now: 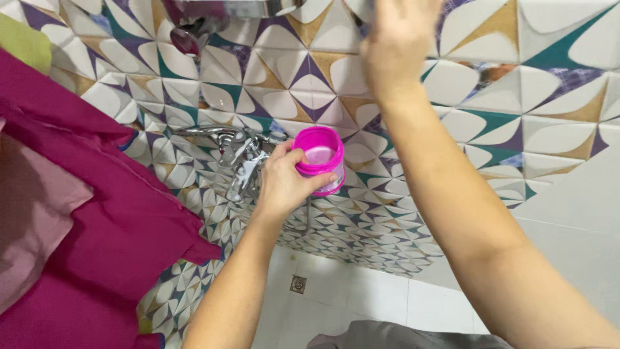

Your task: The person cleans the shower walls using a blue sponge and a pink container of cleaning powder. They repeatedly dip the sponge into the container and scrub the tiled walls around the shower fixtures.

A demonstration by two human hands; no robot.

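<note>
My left hand (282,183) grips a small pink plastic jar (319,158) with its mouth open toward me, held just right of a chrome wall tap (240,155). Whatever is inside the jar looks pale. My right hand (397,40) is raised high against the patterned tiled wall (516,123), near the frame's top edge. Its fingers are partly cut off, so I cannot make out whether they hold anything.
A chrome fixture (206,19) juts from the wall at the top. Magenta and pink cloth (77,220) hangs on the left. Below lies a white tiled floor (361,297) with a small drain (298,284). Grey fabric (400,336) shows at the bottom.
</note>
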